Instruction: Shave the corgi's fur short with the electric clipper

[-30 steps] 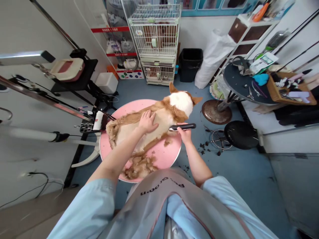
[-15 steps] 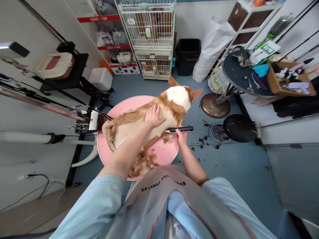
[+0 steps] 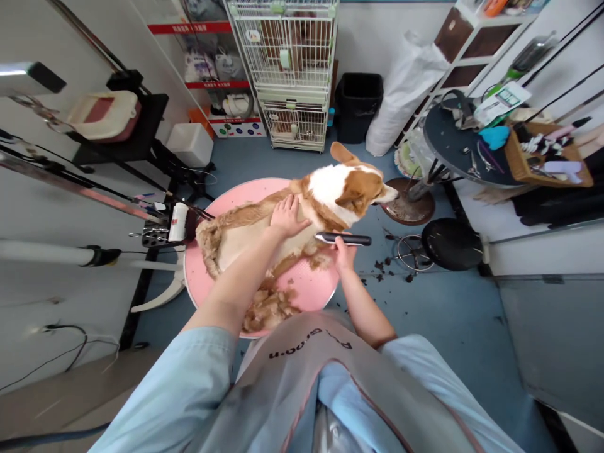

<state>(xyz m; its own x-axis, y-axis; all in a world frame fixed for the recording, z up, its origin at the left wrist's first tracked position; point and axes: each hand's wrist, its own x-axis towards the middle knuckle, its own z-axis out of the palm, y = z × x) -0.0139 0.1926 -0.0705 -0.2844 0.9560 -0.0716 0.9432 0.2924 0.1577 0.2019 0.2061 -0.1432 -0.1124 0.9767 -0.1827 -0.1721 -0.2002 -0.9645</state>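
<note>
The dog point(image 3: 315, 198) is on the pink surface point(image 3: 314, 286). My left hand point(image 3: 285, 218), spread and grasping nothing, rests on its body, apparently to steady it; my right hand point(image 3: 345, 255) grasps the clipper point(image 3: 352, 240), seemingly leaving its cutting end free.

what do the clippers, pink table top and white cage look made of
Clippers: probably smooth plastic, black with a soft sheen. Pink table top: perhaps matte rubber or plastic, without glare. White cage: likely smooth, coated metal, with thin, straight bars.
</note>
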